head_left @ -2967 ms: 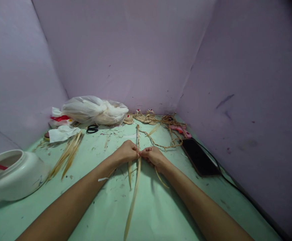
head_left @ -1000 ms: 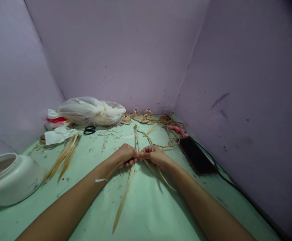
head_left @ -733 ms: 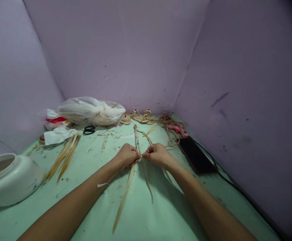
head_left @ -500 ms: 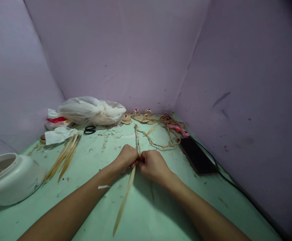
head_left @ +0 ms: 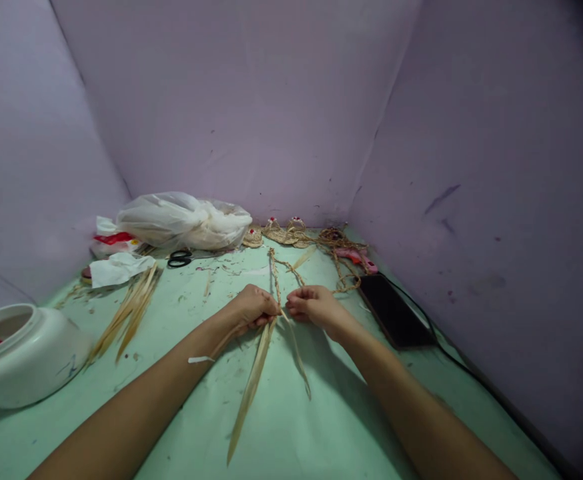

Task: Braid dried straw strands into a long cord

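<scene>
My left hand [head_left: 255, 307] is closed in a pinch on the lower end of a braided straw cord [head_left: 274, 275]. Below its fingers, a long, flat, pale straw strip [head_left: 249, 399] hangs toward me. A thinner strand [head_left: 297, 353] slants down to the right from the same spot. Just right of the cord is my right hand [head_left: 314, 308], its fingers loosely bent and a little apart, with nothing visible in them. A further length of braid [head_left: 291, 269] runs behind the right hand.
On the left are a white pot [head_left: 31, 360], straw strips [head_left: 129, 307] and tissue [head_left: 121, 268]. Black-handled scissors [head_left: 179, 259] lie before a plastic bag [head_left: 184, 220]. Small woven pieces [head_left: 279, 231], coiled braid [head_left: 339, 239], a pink tool [head_left: 369, 263] and a phone [head_left: 396, 312] with a cable stand right.
My right hand has let go at the cord and moved slightly right, its fingers loosening. The left hand keeps its pinch. The thin strand now shows more fully between the hands.
</scene>
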Demonstrator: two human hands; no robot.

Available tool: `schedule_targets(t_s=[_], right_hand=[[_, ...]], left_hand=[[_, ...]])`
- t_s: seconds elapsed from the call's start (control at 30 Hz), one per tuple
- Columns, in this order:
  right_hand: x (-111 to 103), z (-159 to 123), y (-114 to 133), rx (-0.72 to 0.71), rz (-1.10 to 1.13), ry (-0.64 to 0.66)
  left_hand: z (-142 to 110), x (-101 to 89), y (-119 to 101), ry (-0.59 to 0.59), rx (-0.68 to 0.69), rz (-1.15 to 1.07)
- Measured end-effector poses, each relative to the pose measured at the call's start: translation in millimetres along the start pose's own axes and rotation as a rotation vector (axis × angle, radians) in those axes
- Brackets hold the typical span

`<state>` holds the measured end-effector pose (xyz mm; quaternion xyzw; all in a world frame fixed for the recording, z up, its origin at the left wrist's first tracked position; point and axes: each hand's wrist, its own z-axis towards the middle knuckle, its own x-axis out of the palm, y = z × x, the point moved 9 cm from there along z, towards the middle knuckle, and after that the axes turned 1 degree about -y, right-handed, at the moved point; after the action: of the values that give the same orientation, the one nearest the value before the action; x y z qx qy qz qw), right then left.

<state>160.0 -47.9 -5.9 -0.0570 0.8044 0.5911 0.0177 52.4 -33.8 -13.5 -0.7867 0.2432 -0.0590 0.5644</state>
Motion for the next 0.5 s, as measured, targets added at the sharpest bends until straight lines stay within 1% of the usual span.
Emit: schedule_targets(t_s=[0.07,0.1,0.13,0.2,0.33,0.43,0.5], right_hand=[[20,-4,-7,0.09,0.174,0.148],[28,-7,-8,0.101,0.209,0.201],[33,-9,-7,0.092,0.204,0.223],[33,-8,-8,0.064,0.118,0.18],[22,-1,-14,0.052,-0.037,0.071],[14,4,-13,0.004,-0.073,-0.004],[11,6,-13,-0.016,-0.082,-0.036]], left_hand=[[-1,-0.6,-2,-0.005,0.009,0.002],[-1,-0.9,-3,-0.01,0.012,0.006],[-2,-1.1,-4,-0.013,0.016,0.013],[-2,-1.4,-6,-0.019,0.025,0.036],[0,-2.0,-9,-0.02,0.065,0.108],[-1,-2.5,-16,-0.026,0.131,0.251],[-4,-4.2,-19,-0.038,0.142,0.364]])
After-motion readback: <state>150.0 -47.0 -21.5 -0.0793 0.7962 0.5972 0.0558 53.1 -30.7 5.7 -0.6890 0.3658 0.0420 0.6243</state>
